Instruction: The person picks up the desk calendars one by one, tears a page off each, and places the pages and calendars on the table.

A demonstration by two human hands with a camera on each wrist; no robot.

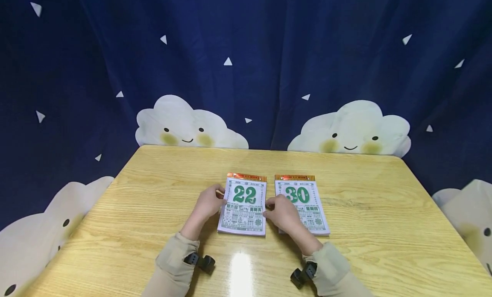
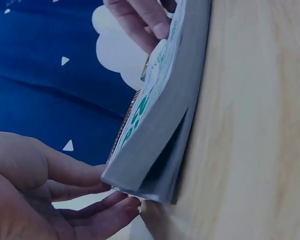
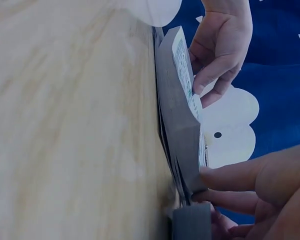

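Right, starting at the left, the side edge of the calendar showing 22 [image 1: 243,213] was pinched between the thumb and fingers of the left hand [image 1: 209,203]. Between the two hands the calendar was held low at the wooden table [image 1: 169,177], its orange header strip [image 1: 247,177] turned toward the curtain [image 1: 192,53]; whether it was wholly raised could not be told. And look, in the left wrist view a dark gap was seen between the main block and the lower leaves [image 2: 177,180], so a deeper pinch, with every leaf gathered in, seemed called for. Across to the right edge, then: that was pinched by the thumb and fingers of the right hand [image 1: 283,213], with leaves fanned apart there too, and a squaring of that side looked advisable. Even pressure from both sides, it was judged, was best applied, lest the block be skewed. Farther right, just beside, the calendar showing 30 [image 1: 308,206] was partly hidden by the right hand; care was needed so that its pages were not brushed.
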